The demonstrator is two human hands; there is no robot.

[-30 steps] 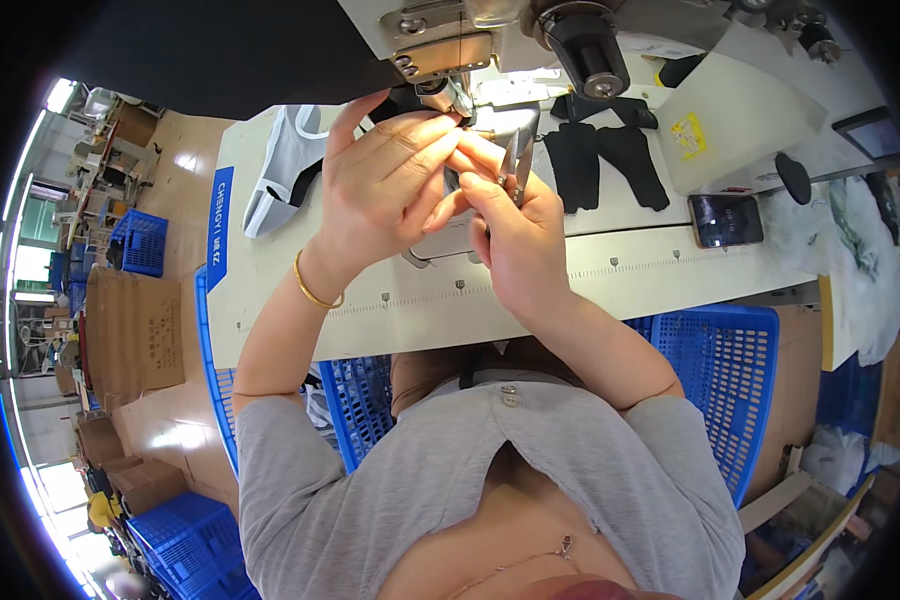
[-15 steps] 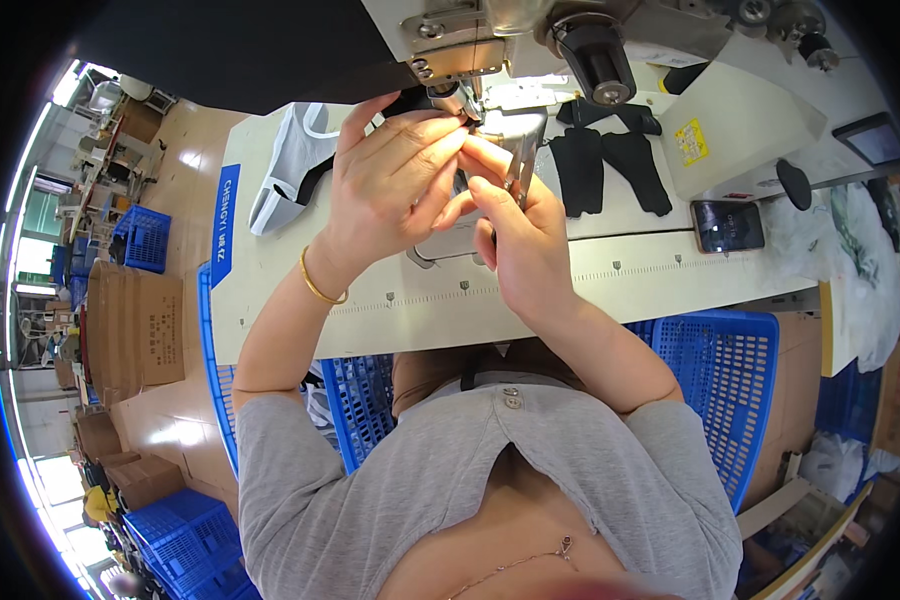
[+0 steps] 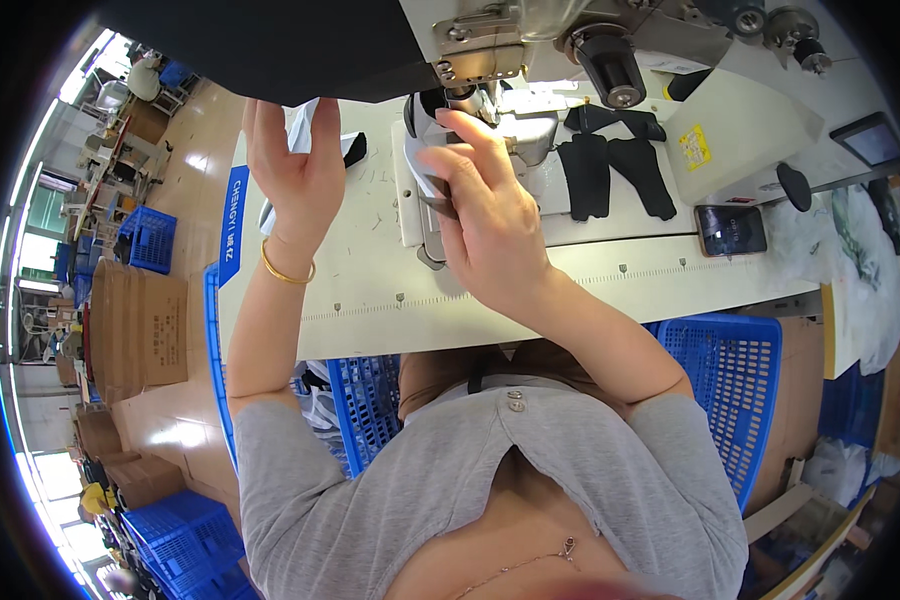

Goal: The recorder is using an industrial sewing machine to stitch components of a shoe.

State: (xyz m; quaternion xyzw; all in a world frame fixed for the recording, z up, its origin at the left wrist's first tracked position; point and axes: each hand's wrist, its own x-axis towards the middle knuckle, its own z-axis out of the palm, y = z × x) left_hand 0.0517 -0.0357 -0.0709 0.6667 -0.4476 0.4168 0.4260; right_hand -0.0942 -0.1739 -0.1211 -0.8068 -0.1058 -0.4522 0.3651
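My left hand [image 3: 295, 180] is over a pale grey-white fabric piece [image 3: 301, 125] with a black end, at the table's left. Its thumb and fingers are spread apart; the fingertips reach the edge of a black panel, so their contact with the fabric is unclear. My right hand [image 3: 495, 215] is closed around small thread snips [image 3: 438, 198], whose dark blades point left. Its raised fingers are close to another pale piece with a black edge [image 3: 417, 140]. That piece is by the presser foot [image 3: 470, 100] of the sewing machine [image 3: 480, 45].
Several black fabric pieces [image 3: 585, 175] lie right of the needle. A phone [image 3: 730, 230] rests on the sewing table [image 3: 370, 290] farther right. The black panel [image 3: 260, 50] overhangs the far left. Blue baskets [image 3: 720, 390] stand below the table's front edge.
My hands were together at the needle. The left has moved away to the left, over the pale piece there. The right has shifted slightly left and down, uncovering the piece by the presser foot.
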